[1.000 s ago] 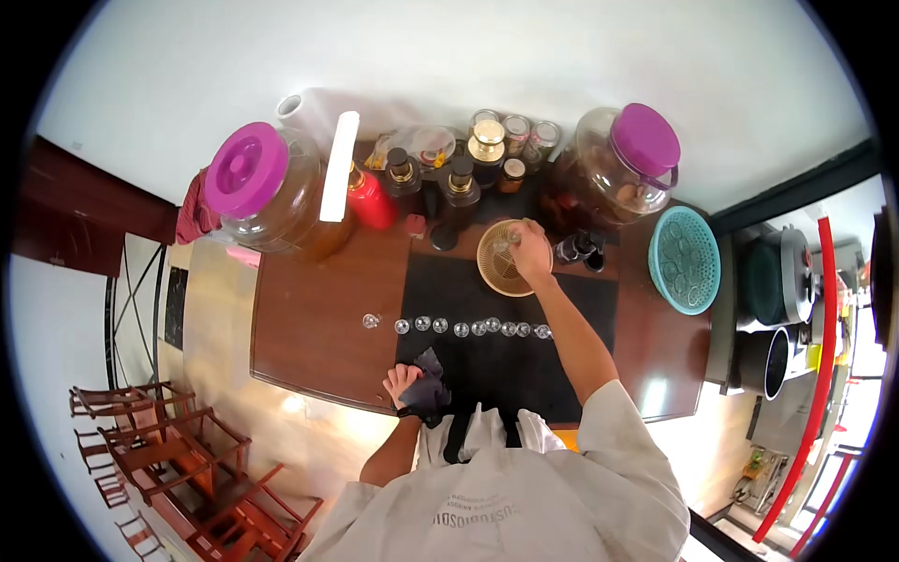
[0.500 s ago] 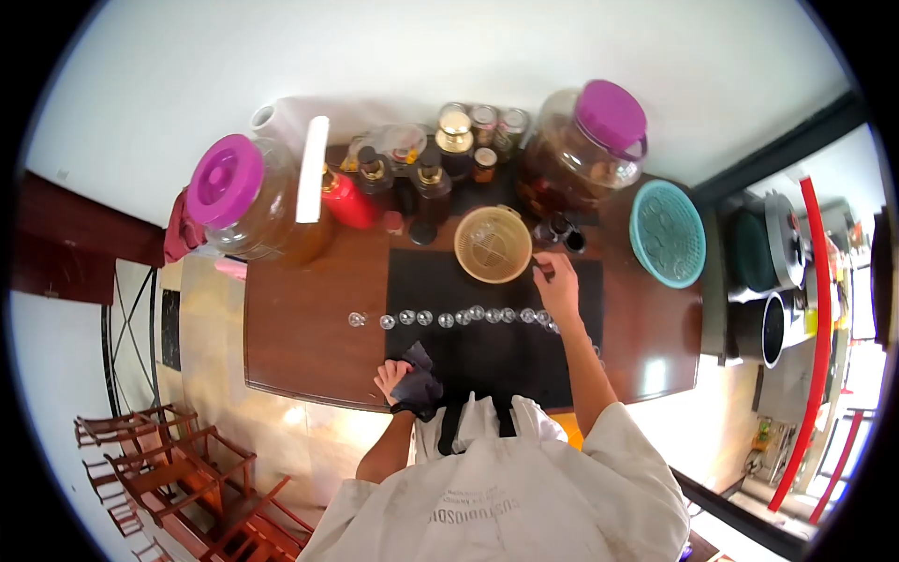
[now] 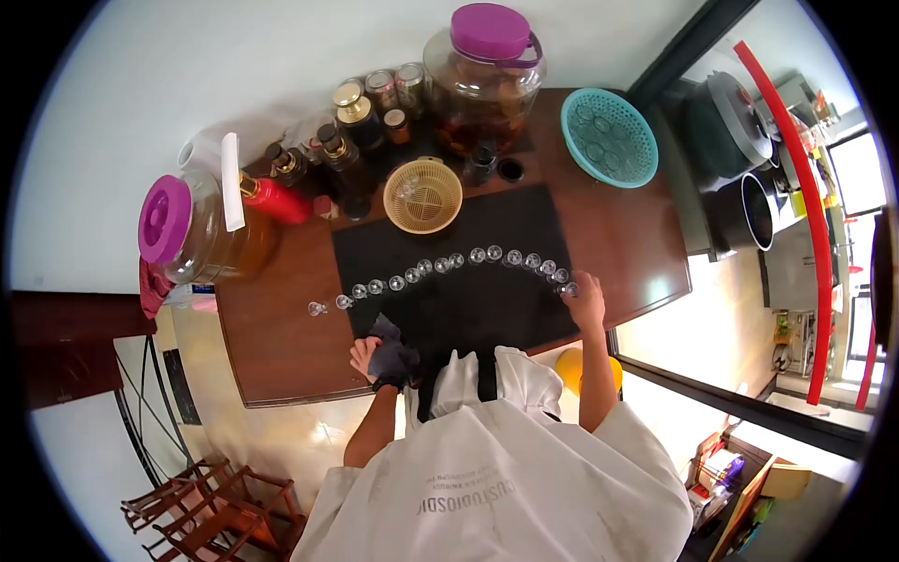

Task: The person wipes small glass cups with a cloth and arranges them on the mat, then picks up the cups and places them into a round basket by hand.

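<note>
A dark grey cloth (image 3: 393, 354) is bunched in my left hand (image 3: 364, 356), by the table's front edge. My right hand (image 3: 588, 302) is at the right end of a curved row of small clear glasses (image 3: 413, 275). Its fingers close on the last small glass (image 3: 567, 289), partly covering it. Most of the row stands on a black mat (image 3: 449, 314); the leftmost glass (image 3: 316, 308) is on the bare wood. Behind the row sits a tan plastic basket (image 3: 423, 228) with clear glassware inside.
A teal basket (image 3: 653, 150) holding clear glasses stands at the back right. Large purple-lidded jars (image 3: 482, 103), dark pump bottles (image 3: 342, 155), a red bottle (image 3: 279, 202) and cans (image 3: 410, 86) line the wall. Wooden chairs (image 3: 220, 506) are at lower left.
My right hand has moved from beside the tan basket toward me, to the glass at the row's right end. My left hand keeps the cloth. The camera view has turned right.
</note>
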Available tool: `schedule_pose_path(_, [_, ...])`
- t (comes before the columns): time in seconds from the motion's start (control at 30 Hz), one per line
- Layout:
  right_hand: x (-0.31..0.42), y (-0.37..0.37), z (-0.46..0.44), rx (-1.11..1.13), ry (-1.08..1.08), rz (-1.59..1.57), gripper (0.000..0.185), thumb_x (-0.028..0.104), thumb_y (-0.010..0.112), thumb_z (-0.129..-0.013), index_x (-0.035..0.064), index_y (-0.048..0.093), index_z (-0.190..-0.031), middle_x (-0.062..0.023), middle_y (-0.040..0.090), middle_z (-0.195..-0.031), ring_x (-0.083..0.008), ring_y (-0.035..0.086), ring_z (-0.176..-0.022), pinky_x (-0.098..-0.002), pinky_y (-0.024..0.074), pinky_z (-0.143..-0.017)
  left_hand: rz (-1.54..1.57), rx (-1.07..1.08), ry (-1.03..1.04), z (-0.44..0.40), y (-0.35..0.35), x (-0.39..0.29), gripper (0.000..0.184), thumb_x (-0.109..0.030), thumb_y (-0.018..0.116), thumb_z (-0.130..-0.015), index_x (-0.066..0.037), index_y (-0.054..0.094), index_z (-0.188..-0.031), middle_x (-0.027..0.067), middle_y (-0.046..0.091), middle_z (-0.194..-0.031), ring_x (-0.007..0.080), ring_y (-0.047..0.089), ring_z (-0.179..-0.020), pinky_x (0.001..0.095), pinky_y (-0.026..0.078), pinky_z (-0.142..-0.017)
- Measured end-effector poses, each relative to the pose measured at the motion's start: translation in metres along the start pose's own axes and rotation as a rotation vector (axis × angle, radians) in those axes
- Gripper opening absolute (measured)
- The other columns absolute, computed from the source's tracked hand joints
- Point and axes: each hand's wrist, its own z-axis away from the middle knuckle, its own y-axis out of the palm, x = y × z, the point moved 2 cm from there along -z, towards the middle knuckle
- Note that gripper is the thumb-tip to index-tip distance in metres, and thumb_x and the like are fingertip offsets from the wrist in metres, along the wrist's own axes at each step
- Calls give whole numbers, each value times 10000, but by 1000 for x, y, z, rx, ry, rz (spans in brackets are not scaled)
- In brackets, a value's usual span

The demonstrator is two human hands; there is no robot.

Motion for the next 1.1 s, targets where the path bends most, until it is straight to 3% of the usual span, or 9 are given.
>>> schedule_pose_path(0.17, [-10, 0, -2, 58, 79, 108, 382, 157, 727, -692, 133, 594, -1050, -87, 643, -999, -324, 612, -953, -427, 499, -790, -1, 9, -2, 1, -1, 3, 228, -319, 663, -676, -205, 538, -828, 23, 470, -974, 255, 448, -1026, 383, 328, -863])
schedule_pose_path(0.3, [28, -33, -12, 10, 63, 143, 314, 186, 707, -718, 130, 584, -1001, -89, 653, -952, -322, 628, -899, -439, 499, -753, -28, -8, -15, -2, 14, 12, 292, -325, 709, -632, -200, 532, -829, 14, 477, -956, 255, 458, -1018, 384, 333, -861])
schedule_pose_path(0.57, [149, -28, -60, -30, -233, -69, 257, 163, 700, -739, 100, 563, -948, -65, 631, -857, -264, 628, -761, -371, 488, -674, 13, -2, -32, -2, 5, 6, 155, -291, 623, -716, -207, 535, -812, 20, 477, -948, 254, 461, -999, 389, 335, -833])
schedule_pose_path(0.7, [204, 22, -93, 58, -511, -227, 250, 143, 703, -724, 107, 563, -927, -54, 606, -869, -248, 611, -787, -370, 482, -679, 69, -16, -24, -2, 4, 6, 159, -273, 627, -709, -199, 522, -802, 30, 475, -928, 261, 461, -981, 399, 331, -822])
schedule_pose_path(0.87, [261, 94, -122, 259, -580, -31, 281, 141, 699, -725, 104, 561, -967, -65, 586, -931, -281, 591, -931, -399, 487, -751, 118, -118, 10, -1, 8, 9, 129, -239, 634, -711, -188, 524, -753, 30, 479, -905, 264, 476, -939, 407, 333, -790])
schedule_pose_path(0.97, [274, 131, -138, 198, -711, 101, 277, 113, 691, -703, 108, 572, -954, -66, 589, -957, -281, 597, -932, -401, 492, -769, 145, -107, 8, -1, -4, 4, 126, -227, 638, -704, -180, 531, -751, 28, 482, -904, 264, 476, -938, 404, 332, -785])
schedule_pose_path(1.1, [282, 158, -154, 242, -704, 238, 340, 142, 718, -714, 105, 563, -1015, -70, 578, -1040, -295, 565, -1018, -426, 494, -817, 184, -146, 41, 0, 5, 10, 131, -212, 644, -692, -170, 543, -764, 34, 487, -887, 272, 477, -927, 398, 335, -775])
